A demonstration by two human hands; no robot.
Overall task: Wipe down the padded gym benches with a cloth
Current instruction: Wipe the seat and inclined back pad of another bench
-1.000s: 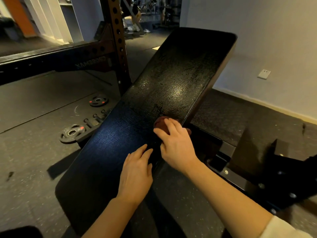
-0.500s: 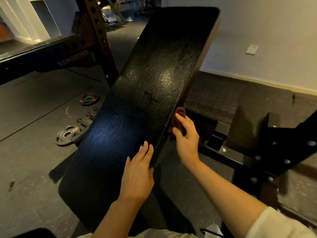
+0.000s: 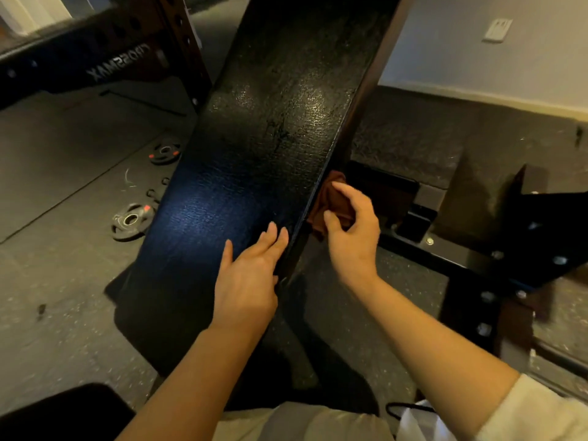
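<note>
The padded bench (image 3: 254, 160), black and textured, runs lengthwise from near the person up and away, tilted rightward. The left hand (image 3: 246, 281) lies flat on it, fingers straight. Just beside, the right hand (image 3: 353, 230) grips a brown cloth (image 3: 331, 202) against the bench's right edge. Mirrored lettering on the rack (image 3: 117, 65) beyond the left hand is unclear.

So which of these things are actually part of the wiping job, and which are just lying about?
Part of the job:
- bench pad
- brown cloth, gripped by the right hand
- left hand, resting flat on the pad

Lying about:
- weight plates on the floor
- rack upright
- wall socket
</note>
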